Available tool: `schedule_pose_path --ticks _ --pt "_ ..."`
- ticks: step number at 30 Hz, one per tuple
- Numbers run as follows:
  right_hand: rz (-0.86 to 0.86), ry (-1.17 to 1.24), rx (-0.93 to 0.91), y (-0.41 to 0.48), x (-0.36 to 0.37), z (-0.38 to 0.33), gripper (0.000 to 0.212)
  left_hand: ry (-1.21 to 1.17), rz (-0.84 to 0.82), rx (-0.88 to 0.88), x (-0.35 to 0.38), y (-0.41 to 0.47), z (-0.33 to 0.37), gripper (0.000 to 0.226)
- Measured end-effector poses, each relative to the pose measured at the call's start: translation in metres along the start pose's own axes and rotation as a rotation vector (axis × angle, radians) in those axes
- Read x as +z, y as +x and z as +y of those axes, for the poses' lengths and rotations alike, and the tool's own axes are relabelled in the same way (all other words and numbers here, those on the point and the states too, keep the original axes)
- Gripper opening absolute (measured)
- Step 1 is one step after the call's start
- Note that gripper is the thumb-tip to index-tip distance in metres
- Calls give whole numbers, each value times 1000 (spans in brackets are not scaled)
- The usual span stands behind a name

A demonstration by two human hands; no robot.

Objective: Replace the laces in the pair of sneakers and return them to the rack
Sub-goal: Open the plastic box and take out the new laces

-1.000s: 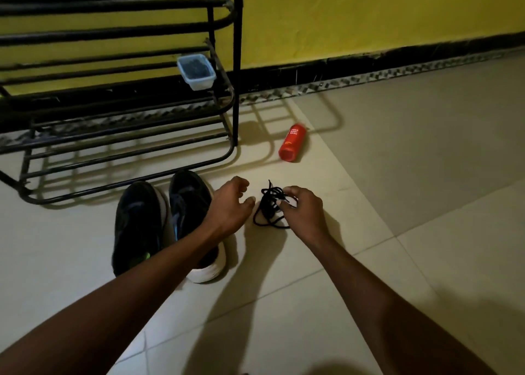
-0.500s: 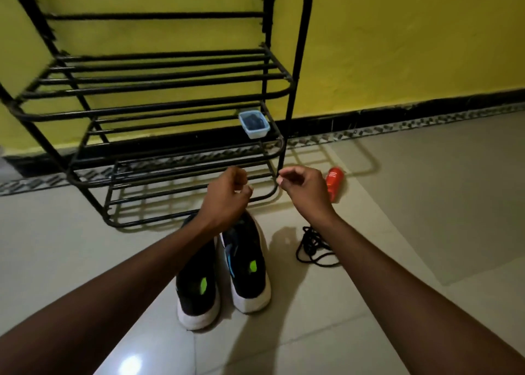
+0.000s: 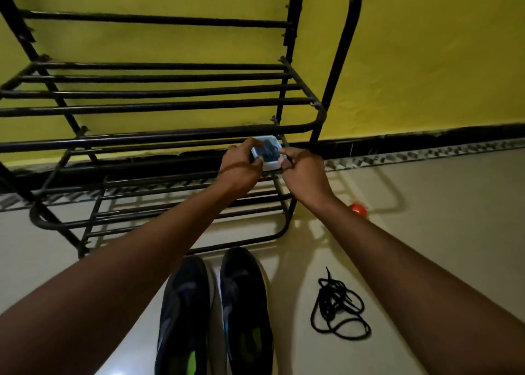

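1. The rack (image 3: pixel 176 101) is black metal tubing, round bars in slatted shelves, against a matt yellow wall (image 3: pixel 426 62) with a black skirting.
2. The box (image 3: pixel 267 153) is small, pale, translucent plastic with rounded corners and something dark inside; it sits at the right end of a middle shelf.
3. My left hand (image 3: pixel 241 167) grips the box's left side, fingers curled around it and thumb on its near edge.
4. My right hand (image 3: pixel 304 173) pinches the box's near right corner, fingers bent close together; whether they hold anything else I cannot tell.
5. Half a second ago both hands hung loosely curled in front of the bottom shelf, clear of the box; now they have reached up to it.
6. The sneakers (image 3: pixel 216 312) stand side by side on the glossy cream tile floor (image 3: pixel 454 232) in front of the rack, toes toward it: dark uppers, white soles, neon green patches inside, no laces in them.
7. The lace (image 3: pixel 338 306), a thin black cord, lies in a loose tangle just right of the sneakers, between my forearms.
8. A red bottle (image 3: pixel 358 208) peeks out behind my right forearm.
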State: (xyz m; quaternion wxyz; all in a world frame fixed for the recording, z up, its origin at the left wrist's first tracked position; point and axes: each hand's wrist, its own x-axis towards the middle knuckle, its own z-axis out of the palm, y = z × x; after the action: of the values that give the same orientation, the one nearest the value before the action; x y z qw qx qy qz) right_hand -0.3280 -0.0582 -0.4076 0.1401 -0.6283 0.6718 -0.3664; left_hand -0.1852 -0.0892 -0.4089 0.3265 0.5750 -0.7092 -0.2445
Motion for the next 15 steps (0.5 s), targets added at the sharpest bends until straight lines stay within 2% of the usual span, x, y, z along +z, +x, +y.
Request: schedule_pose_path --ticks 8,11,15 --pt "65 62 73 9 15 -4 21 -127 46 -120 13 15 -4 16" --pt "119 166 102 -7 12 -5 15 -254 64 -132 4 -14 -6 15" --pt "89 292 170 -44 6 -17 7 -371 44 -109 -20 -66 -9 21"
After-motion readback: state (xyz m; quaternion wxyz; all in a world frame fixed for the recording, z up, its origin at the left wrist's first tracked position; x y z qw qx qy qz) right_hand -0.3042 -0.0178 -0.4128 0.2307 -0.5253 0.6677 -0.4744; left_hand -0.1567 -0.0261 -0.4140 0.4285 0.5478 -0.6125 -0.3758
